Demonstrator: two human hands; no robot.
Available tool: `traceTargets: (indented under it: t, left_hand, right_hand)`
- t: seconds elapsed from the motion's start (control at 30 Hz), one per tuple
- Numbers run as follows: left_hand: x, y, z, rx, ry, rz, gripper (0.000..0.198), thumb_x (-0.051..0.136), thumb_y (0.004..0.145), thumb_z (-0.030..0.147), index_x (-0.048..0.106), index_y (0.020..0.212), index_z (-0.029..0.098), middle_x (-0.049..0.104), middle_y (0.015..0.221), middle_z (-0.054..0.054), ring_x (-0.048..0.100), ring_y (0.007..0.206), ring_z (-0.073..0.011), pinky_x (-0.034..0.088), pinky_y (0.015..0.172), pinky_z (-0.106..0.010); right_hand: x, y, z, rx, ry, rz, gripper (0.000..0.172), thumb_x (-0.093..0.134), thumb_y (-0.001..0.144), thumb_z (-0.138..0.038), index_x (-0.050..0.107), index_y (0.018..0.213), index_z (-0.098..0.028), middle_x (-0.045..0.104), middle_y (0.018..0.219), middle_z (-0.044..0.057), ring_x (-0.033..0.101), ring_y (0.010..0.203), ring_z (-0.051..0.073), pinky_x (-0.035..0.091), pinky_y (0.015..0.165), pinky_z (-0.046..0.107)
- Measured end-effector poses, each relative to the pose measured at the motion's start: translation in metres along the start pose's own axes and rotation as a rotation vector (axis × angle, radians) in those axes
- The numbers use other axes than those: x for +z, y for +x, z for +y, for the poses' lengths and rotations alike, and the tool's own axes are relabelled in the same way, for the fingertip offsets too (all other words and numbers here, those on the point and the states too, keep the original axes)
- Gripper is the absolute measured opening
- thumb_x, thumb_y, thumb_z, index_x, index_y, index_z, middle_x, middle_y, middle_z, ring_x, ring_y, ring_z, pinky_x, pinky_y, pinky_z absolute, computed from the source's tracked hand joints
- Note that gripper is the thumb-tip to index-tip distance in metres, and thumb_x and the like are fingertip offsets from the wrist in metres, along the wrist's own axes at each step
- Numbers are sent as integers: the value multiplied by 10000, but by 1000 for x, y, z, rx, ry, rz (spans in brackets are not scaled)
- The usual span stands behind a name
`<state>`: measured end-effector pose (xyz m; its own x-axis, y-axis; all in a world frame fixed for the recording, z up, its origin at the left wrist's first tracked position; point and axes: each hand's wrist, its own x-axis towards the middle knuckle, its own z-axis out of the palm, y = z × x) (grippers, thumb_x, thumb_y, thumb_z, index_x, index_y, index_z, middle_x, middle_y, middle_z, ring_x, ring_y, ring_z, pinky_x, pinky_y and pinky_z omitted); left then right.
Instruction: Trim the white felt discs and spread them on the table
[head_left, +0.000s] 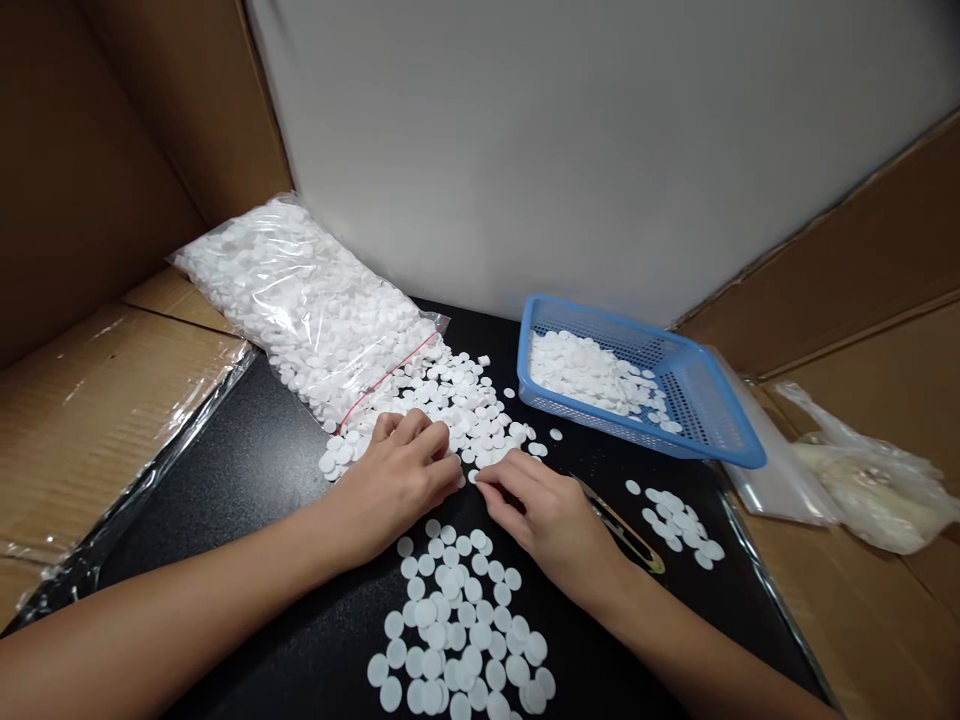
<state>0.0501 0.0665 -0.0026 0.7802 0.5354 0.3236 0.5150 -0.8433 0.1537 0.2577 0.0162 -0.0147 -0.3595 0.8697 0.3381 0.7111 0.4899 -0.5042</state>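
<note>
Small round white discs [465, 400] spill out of a clear zip bag [300, 290] onto the black table. My left hand [405, 480] rests at the near edge of this heap, its fingers curled down and together; whatever is under the fingertips is hidden. Thumb and forefinger of my right hand [551, 515] pinch a white disc [474, 477] just beside it. Between my forearms, closer to me, lies a loose spread of white discs [457, 620], many overlapping.
A blue plastic basket [637, 435] holding white discs stands at the back right. A craft knife [626, 535] lies partly behind my right hand, with a small group of discs [682, 525] beyond. Plastic bags [877, 490] lie at far right; cardboard [97, 400] borders the table.
</note>
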Motion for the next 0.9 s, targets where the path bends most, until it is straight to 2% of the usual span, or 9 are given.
traceTargets:
  t: [0.13, 0.23, 0.33, 0.4, 0.5, 0.6, 0.73, 0.9]
  left_hand:
    - [-6, -4, -2, 64, 43, 3, 96, 631, 951, 158, 669, 862, 151, 594, 907, -64, 447, 920, -252, 268, 808, -393]
    - [-9, -6, -3, 76, 50, -1, 108, 618, 951, 121, 667, 858, 147, 603, 896, -56, 461, 913, -240, 260, 833, -395]
    - [-11, -8, -3, 13, -18, 16, 162, 595, 954, 119, 659, 807, 147, 607, 861, -41, 469, 891, -228, 254, 805, -385]
    - [-15, -10, -2, -77, -141, -19, 139, 633, 913, 129, 660, 781, 163, 598, 843, -19, 474, 879, -219, 254, 796, -376]
    - [-22, -13, -1, -210, -325, -147, 112, 692, 831, 138, 666, 739, 195, 582, 841, 11, 481, 871, -209, 252, 830, -385]
    - [-26, -14, -1, -263, -314, -202, 109, 673, 847, 148, 662, 750, 195, 576, 865, 2, 470, 884, -218, 251, 832, -399]
    - [-22, -13, -4, -264, -264, -182, 98, 649, 876, 117, 657, 819, 197, 576, 878, -6, 465, 901, -227, 257, 817, -394]
    - [-19, -15, -9, -285, -291, -114, 156, 578, 932, 91, 670, 898, 213, 592, 876, -10, 468, 899, -226, 266, 800, -379]
  right_hand:
    - [-3, -2, -5, 70, 128, -30, 162, 529, 942, -120, 599, 819, -200, 558, 728, -10, 533, 572, 109, 426, 532, 222]
    - [-5, -3, -7, 75, 136, -102, 180, 540, 901, -72, 565, 782, -205, 530, 713, -23, 486, 545, 102, 390, 499, 221]
    - [-11, -4, -6, 21, 121, -220, 178, 556, 884, -45, 570, 811, -206, 556, 758, -17, 506, 579, 107, 394, 514, 221]
    - [-15, -3, -5, -3, 130, -276, 147, 578, 910, -78, 587, 846, -209, 587, 794, -10, 550, 627, 117, 424, 550, 222]
    - [-15, -2, -4, 3, 128, -241, 107, 552, 966, -127, 613, 929, -206, 645, 853, 15, 627, 727, 148, 486, 639, 244]
    - [-7, -1, -2, -7, 67, -152, 157, 501, 1000, -151, 631, 1080, -184, 683, 927, 54, 669, 798, 184, 529, 704, 284]
    - [5, 0, -2, -47, -49, -118, 242, 491, 1016, -204, 650, 1194, -164, 670, 872, 62, 664, 714, 191, 527, 616, 288]
    - [3, 0, -7, -57, 41, -202, 210, 549, 973, -130, 703, 1104, -186, 658, 846, 36, 654, 702, 162, 526, 626, 262]
